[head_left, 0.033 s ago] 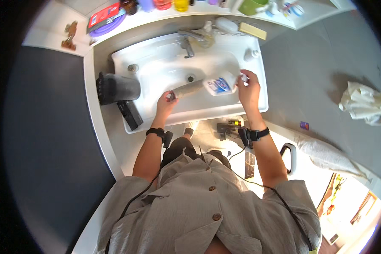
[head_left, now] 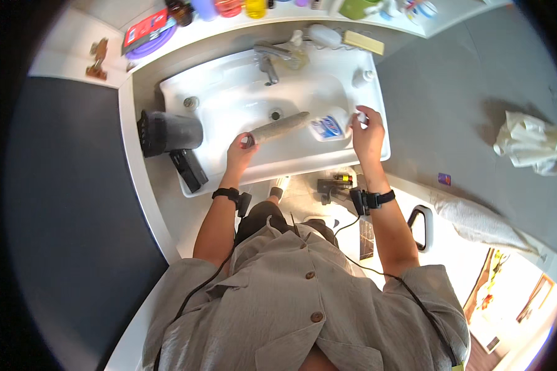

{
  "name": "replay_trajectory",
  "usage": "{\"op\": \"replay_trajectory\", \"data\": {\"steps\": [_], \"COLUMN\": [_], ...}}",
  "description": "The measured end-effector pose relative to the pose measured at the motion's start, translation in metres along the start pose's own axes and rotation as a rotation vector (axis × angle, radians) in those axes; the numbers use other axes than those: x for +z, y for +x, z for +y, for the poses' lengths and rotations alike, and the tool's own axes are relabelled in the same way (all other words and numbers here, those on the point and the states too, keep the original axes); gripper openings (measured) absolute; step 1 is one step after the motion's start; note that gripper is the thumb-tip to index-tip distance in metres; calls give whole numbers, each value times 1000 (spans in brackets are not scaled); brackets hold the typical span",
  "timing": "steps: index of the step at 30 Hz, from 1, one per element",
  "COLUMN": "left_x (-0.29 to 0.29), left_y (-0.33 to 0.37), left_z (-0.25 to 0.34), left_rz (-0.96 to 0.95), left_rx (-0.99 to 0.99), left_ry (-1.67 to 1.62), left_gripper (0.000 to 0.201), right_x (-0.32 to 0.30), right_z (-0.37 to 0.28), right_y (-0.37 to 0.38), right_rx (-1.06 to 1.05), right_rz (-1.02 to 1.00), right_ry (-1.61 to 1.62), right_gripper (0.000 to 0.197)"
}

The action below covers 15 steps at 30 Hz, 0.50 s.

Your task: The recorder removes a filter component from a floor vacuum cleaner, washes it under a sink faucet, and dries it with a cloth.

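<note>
My left hand (head_left: 238,153) is closed around the near end of a fuzzy grey roller brush (head_left: 281,128), which slants up to the right over the white sink basin (head_left: 229,93). My right hand (head_left: 368,131) grips a white plastic bottle (head_left: 329,127) with a blue label by its cap end. The bottle lies tilted over, its base toward the roller's far end, with a small gap between them. Below the faucet (head_left: 268,69) is the drain (head_left: 275,114).
A dark translucent canister (head_left: 170,132) and a black block-shaped part (head_left: 189,170) sit at the sink's left edge. A small white bottle (head_left: 363,76) stands on the right rim. Above runs a shelf (head_left: 229,28) of bottles. A whitish cloth (head_left: 532,145) lies on the grey surface at right.
The bottle in my right hand has moved right, away from the roller's far end, which now shows fully. My left hand holds the roller as before.
</note>
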State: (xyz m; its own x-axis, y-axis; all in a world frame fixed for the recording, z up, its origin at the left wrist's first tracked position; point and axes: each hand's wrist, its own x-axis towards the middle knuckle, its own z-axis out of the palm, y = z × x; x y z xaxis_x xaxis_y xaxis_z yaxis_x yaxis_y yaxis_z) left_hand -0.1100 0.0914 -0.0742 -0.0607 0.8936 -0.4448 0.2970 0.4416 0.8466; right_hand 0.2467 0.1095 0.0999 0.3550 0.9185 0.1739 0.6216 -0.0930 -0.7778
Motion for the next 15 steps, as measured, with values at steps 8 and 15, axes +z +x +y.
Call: {"op": "replay_trajectory", "data": {"steps": [8,15], "left_x": [37,46], "left_y": [-13,-19], "left_z": [77,110], "left_rz": [4,15], "left_rx": [233,347], "left_ry": [252,419], "left_gripper": [52,53], "right_x": [-48,-34], "right_z": [77,106], "right_y": [-23,-41], "right_rx": [130,-86], "right_rz": [96,203], "right_ry": [-365,-162], "right_gripper": [35,73]}}
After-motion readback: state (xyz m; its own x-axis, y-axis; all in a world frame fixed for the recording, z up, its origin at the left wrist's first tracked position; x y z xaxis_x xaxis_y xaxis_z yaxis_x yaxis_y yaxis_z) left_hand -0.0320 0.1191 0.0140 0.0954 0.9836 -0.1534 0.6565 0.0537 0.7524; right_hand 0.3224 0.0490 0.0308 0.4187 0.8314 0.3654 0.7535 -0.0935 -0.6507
